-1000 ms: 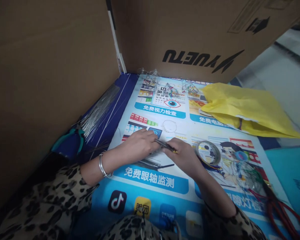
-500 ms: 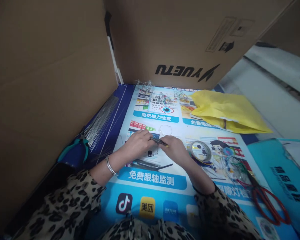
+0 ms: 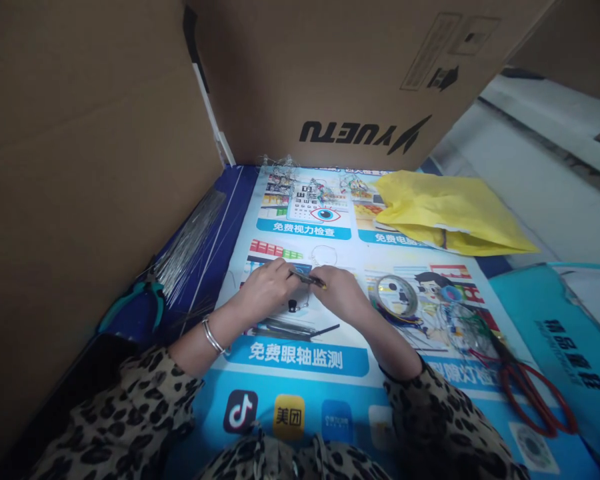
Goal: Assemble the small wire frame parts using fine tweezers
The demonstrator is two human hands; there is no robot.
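Note:
My left hand (image 3: pixel 266 287) and my right hand (image 3: pixel 341 293) meet over a printed blue-and-white poster (image 3: pixel 300 363) laid on the surface. My right hand is closed on slim pliers with yellow-and-black handles (image 3: pixel 307 279) whose tip points left. My left hand's fingers are pinched at that tip, on something too small to make out. A small dark bead or piece (image 3: pixel 293 306) lies on the poster just below the hands. A silver bangle (image 3: pixel 211 335) sits on my left wrist.
Cardboard walls (image 3: pixel 95 147) stand at the left and back. A bundle of thin wires (image 3: pixel 187 237) and teal-handled pliers (image 3: pixel 143 293) lie left. A wire spool (image 3: pixel 397 297), red-handled scissors (image 3: pixel 535 397), a yellow bag (image 3: pixel 447 210) and a teal bag (image 3: pixel 565 333) lie right.
The camera has tilted and shifted, so the scene slid up and left. Both hands stayed together on the pliers with little relative movement.

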